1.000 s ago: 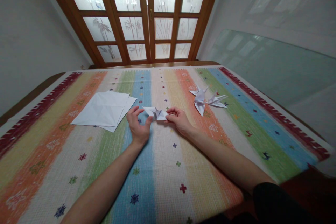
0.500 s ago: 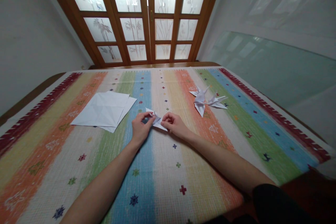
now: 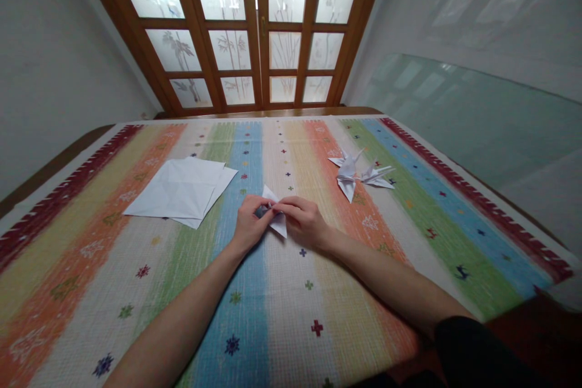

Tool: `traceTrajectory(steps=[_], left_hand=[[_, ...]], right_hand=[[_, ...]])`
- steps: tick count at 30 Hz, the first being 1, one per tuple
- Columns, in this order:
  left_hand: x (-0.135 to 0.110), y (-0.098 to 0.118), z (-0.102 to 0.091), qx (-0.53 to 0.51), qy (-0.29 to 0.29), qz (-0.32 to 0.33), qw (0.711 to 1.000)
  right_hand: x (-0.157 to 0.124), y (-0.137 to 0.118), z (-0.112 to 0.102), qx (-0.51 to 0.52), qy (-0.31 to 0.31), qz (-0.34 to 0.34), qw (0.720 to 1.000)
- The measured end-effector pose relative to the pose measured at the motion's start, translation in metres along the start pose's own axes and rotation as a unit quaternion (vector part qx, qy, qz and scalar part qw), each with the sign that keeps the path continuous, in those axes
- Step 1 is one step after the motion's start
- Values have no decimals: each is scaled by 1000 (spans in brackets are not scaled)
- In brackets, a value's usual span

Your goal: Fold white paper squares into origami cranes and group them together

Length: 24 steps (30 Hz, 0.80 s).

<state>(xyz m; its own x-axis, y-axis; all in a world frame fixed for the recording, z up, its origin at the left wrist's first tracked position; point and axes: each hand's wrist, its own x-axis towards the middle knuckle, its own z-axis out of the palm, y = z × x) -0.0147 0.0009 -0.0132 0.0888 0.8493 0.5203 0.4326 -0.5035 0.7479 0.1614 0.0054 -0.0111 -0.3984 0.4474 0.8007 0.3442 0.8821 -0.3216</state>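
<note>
A small white folded paper crane (image 3: 279, 227) is held between my two hands over the middle of the table, one pointed wing toward me and another point away. My left hand (image 3: 251, 220) pinches it from the left with thumb and forefinger. From the right, my right hand (image 3: 304, 218) grips it too, its fingertips meeting those of the left. The middle of the paper is hidden behind my fingers. Off to the right lie finished-looking white paper cranes (image 3: 346, 174), close together.
Several white paper sheets (image 3: 182, 188) lie in a loose stack on the left. A striped tablecloth (image 3: 291, 303) covers the table. Beyond its far edge stand wooden doors with glass panes (image 3: 260, 60); a pale glass panel (image 3: 454, 109) is on the right wall.
My right hand has moved left and its fingers now meet the left hand's at the paper. The folded paper has turned, its near point swinging toward me.
</note>
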Motion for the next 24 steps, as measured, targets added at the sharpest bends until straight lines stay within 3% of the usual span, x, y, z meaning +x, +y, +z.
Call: traceTrajectory(steps=[3, 8, 12, 24], left_hand=[[0, 0, 1, 12, 0, 4, 1000], [0, 2, 1, 29, 3, 11, 1000], [-1, 3, 2, 41, 0, 3, 999], [0, 3, 2, 32, 15, 14, 999]], right_hand=[[-1, 2, -1, -24, 7, 24, 999], [1, 3, -6, 8, -54, 114, 992], [-2, 4, -7, 22, -68, 146, 987], [-3, 4, -3, -41, -39, 106, 993]])
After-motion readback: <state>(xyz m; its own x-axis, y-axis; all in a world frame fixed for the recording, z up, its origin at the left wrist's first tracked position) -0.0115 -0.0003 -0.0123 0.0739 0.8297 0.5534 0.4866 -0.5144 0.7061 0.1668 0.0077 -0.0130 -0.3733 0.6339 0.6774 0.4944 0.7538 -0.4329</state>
